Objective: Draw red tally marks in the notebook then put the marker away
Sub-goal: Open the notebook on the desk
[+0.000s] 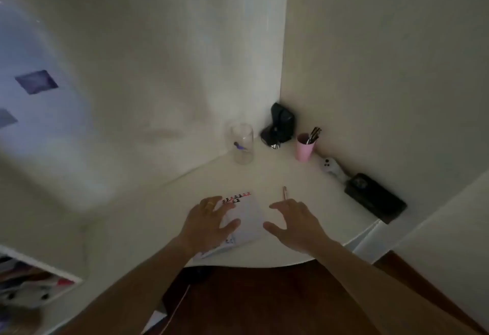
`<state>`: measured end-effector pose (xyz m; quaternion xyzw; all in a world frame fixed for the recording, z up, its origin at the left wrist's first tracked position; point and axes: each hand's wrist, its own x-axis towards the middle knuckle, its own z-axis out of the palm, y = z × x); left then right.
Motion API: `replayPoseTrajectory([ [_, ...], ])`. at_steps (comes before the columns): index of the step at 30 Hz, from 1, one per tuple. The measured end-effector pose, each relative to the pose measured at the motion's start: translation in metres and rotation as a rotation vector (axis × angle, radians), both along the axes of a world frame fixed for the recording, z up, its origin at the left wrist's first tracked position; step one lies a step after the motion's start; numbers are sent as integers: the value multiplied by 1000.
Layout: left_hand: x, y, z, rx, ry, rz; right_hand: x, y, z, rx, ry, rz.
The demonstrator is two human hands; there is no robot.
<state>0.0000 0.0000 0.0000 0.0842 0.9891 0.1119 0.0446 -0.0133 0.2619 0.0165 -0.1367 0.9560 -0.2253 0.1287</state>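
A white notebook [248,218] lies on the corner desk [270,173], with red and black marks along its top edge. My left hand [209,222] rests flat on the notebook's left side, fingers spread, a ring on one finger. A thin marker [285,192] lies on the desk just right of the notebook. Just short of the marker, my right hand [293,224] hovers with its fingers apart and its fingertips near the marker's lower end; it holds nothing. A pink cup [304,148] with dark pens stands at the back near the right wall.
A clear glass jar [242,144] stands at the back left, a black object [280,125] in the corner. A small white device [332,166] and a black case [375,198] lie along the right wall. The desk's curved front edge is below my wrists.
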Motion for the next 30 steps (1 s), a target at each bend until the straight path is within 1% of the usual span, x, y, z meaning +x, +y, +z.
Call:
replayPoseTrajectory([
  [1,-9,-5,-21,-11,-42,-9,-9,-3,-20,18,-49,10],
  [3,-27,-17,-64,-51,-33,-11,-25,-11,-68,69,-89,12],
  [5,-42,-24,-109,-60,-25,-24,-37,-22,-115,69,-102,-3],
  [9,-57,-35,-184,-102,23,-50,-62,-39,-197,103,-32,17],
  [13,-55,-35,-222,-13,93,-32,-67,-43,-250,112,189,3],
  [17,-52,-35,-236,47,228,-36,-62,-45,-266,108,365,-38],
  [23,-49,-41,-248,49,280,-41,-58,-44,-276,102,482,-20],
  [30,-39,-39,-249,2,352,-41,-47,-46,-270,87,457,-36],
])
